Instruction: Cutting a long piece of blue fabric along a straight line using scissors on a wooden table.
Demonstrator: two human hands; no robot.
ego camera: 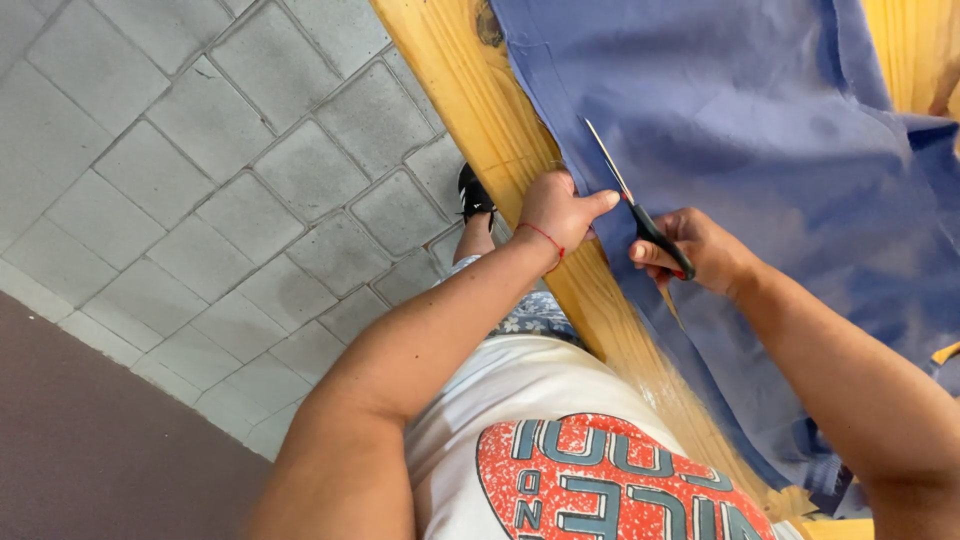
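Note:
A large sheet of blue fabric [740, 120] lies spread over a wooden table [470, 90]. My right hand [700, 250] grips black-handled scissors [640, 215], whose blades point up and to the left along the cloth near its edge. My left hand [560, 205], with a red string around the wrist, pinches the edge of the blue fabric right beside the blades at the table's edge.
Grey paving stones [200, 150] cover the ground left of the table, with a dark strip at the lower left. My foot in a dark shoe [475, 195] stands by the table edge. Bare yellow wood shows at the top right [910, 40].

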